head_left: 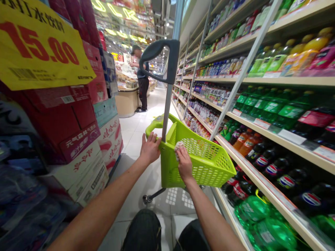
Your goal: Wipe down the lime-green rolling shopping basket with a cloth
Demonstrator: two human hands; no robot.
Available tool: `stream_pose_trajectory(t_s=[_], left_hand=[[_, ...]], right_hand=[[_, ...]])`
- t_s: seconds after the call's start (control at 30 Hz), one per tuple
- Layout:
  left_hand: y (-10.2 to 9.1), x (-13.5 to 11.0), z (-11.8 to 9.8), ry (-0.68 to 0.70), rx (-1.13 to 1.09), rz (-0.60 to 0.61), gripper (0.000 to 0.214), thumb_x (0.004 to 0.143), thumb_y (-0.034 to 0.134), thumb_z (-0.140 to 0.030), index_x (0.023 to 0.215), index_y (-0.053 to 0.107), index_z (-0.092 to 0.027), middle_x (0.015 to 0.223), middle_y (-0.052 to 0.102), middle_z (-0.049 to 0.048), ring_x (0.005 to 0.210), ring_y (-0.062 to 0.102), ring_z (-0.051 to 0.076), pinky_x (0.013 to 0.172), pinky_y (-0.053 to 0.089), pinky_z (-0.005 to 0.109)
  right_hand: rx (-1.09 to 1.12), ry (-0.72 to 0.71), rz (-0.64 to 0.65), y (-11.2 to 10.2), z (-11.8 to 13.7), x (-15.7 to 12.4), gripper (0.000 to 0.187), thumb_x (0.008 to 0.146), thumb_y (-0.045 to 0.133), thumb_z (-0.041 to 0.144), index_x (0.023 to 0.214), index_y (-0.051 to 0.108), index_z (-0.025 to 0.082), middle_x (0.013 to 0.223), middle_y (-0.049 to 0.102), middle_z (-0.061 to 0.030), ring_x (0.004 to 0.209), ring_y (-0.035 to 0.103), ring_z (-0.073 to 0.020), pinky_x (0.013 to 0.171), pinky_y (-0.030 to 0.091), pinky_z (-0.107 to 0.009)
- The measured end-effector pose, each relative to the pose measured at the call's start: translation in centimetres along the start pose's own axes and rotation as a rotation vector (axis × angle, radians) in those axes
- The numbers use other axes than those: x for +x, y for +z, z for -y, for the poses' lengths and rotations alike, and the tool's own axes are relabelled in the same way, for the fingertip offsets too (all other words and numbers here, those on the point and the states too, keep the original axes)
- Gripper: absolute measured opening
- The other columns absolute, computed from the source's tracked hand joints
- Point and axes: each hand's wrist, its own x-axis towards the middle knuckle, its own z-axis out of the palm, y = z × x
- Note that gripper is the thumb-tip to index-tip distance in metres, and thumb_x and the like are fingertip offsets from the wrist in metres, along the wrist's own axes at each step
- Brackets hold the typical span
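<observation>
A lime-green shopping cart [206, 167] with a perforated basket stands in the aisle before my knees. A grey metal post rises from it to a dark grey loop handle [172, 62]. My left hand [150, 149] grips the cart's upper rim on the left, beside the foot of the post, fingers curled over the edge. In my right hand [184, 164] is a crumpled pale cloth [179, 147], pressed under the fingers against the near side of the basket close to its top edge. My right palm is hidden from view.
Shelves of bottled drinks [277, 104] line the right side, close to the cart. Stacked drink cartons [78, 118] and a yellow price sign [44, 48] crowd the left. A person [142, 80] stands by a counter [127, 101] farther down the tiled aisle.
</observation>
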Motion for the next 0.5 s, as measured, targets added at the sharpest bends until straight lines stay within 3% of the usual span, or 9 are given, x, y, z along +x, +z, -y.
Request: stream_pose_trajectory(t_s=[0.07, 0.17, 0.27, 0.37, 0.43, 0.5], left_hand=[[0.2, -0.3, -0.9, -0.009, -0.002, -0.017, 0.049, 0.069, 0.047, -0.022, 0.117, 0.047, -0.019, 0.126, 0.045, 0.0126, 0.125, 0.028, 0.029, 0.104, 0.008, 0.056], [0.4, -0.6, -2.1, 0.022, -0.022, -0.028, 0.051, 0.068, 0.047, -0.019, 0.119, 0.046, -0.021, 0.127, 0.045, 0.0112, 0.126, 0.028, 0.028, 0.104, 0.005, 0.055], [0.4, -0.9, -2.9, 0.086, -0.057, -0.040, 0.052, 0.069, 0.046, -0.016, 0.121, 0.045, -0.021, 0.127, 0.047, 0.0090, 0.125, 0.030, 0.025, 0.106, 0.000, 0.052], [0.3, -1.2, -3.7, 0.133, -0.088, -0.055, 0.052, 0.071, 0.042, -0.013, 0.123, 0.042, -0.018, 0.128, 0.047, 0.0078, 0.124, 0.032, 0.023, 0.107, -0.004, 0.048], [0.1, -1.5, -4.3, 0.160, -0.109, -0.061, 0.052, 0.072, 0.041, -0.013, 0.124, 0.042, -0.016, 0.128, 0.048, 0.0075, 0.123, 0.034, 0.022, 0.107, -0.006, 0.047], [-0.2, -1.6, -4.7, 0.182, -0.137, -0.068, 0.052, 0.071, 0.042, -0.013, 0.123, 0.042, -0.016, 0.127, 0.048, 0.0075, 0.123, 0.035, 0.022, 0.107, -0.006, 0.047]], right_hand=[[0.020, 0.014, -0.024, -0.9, -0.4, 0.7, 0.044, 0.079, 0.032, 0.004, 0.111, 0.058, 0.019, 0.117, 0.057, -0.0068, 0.121, 0.040, -0.0186, 0.099, 0.037, -0.042], [0.077, -0.015, -0.128, -3.1, 1.9, 5.2, 0.042, 0.082, 0.030, 0.007, 0.112, 0.057, 0.018, 0.118, 0.056, -0.0072, 0.122, 0.038, -0.0177, 0.101, 0.035, -0.042], [0.122, -0.189, -0.327, -5.9, 5.4, 11.9, 0.037, 0.086, 0.031, 0.011, 0.115, 0.054, 0.015, 0.125, 0.050, -0.0074, 0.129, 0.026, -0.0168, 0.107, 0.026, -0.040], [0.061, -0.397, -0.369, -7.6, 6.5, 16.3, 0.032, 0.087, 0.036, 0.013, 0.112, 0.056, 0.014, 0.123, 0.052, -0.0075, 0.129, 0.024, -0.0152, 0.107, 0.026, -0.037], [0.032, -0.465, -0.305, -7.5, 5.2, 15.9, 0.030, 0.088, 0.038, 0.014, 0.110, 0.057, 0.014, 0.120, 0.055, -0.0079, 0.129, 0.025, -0.0144, 0.106, 0.028, -0.034], [0.036, -0.466, -0.204, -7.0, 3.1, 12.9, 0.030, 0.088, 0.038, 0.015, 0.112, 0.056, 0.016, 0.120, 0.054, -0.0074, 0.129, 0.025, -0.0146, 0.106, 0.030, -0.033]])
